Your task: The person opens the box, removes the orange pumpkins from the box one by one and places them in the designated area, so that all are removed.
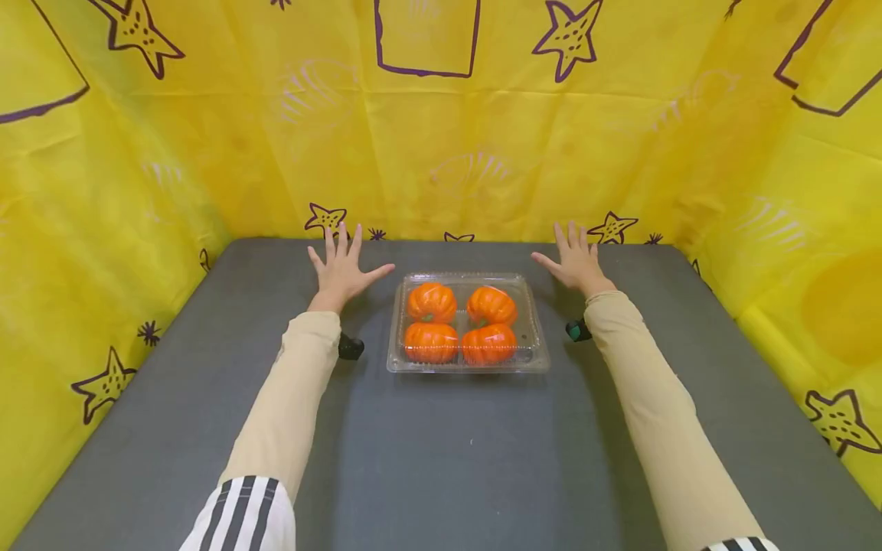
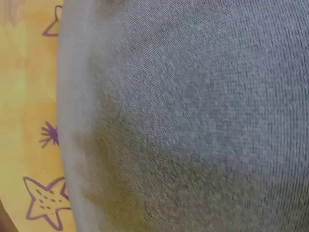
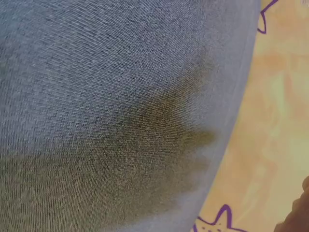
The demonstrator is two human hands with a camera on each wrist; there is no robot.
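In the head view a clear plastic clamshell box point(image 1: 537, 356) stands on the grey table. Several orange pumpkins point(image 1: 491, 344) show through its lid, in two rows. To the left of the box is my left hand point(image 1: 339, 274), its fingers straight and spread wide, holding nothing. My right hand point(image 1: 575, 264) is on the other side, past the box's back right corner, also spread and holding nothing. Both hands are apart from the box. Each wrist view shows mostly grey table cloth with a hand's shadow; only a bit of fingers point(image 3: 295, 212) appears in the right one.
The grey table point(image 1: 441, 459) ends at a yellow patterned curtain point(image 1: 441, 153), which stands behind it and along both sides. A small black device point(image 1: 351, 348) sits under the left wrist, and another dark one point(image 1: 577, 330) under the right.
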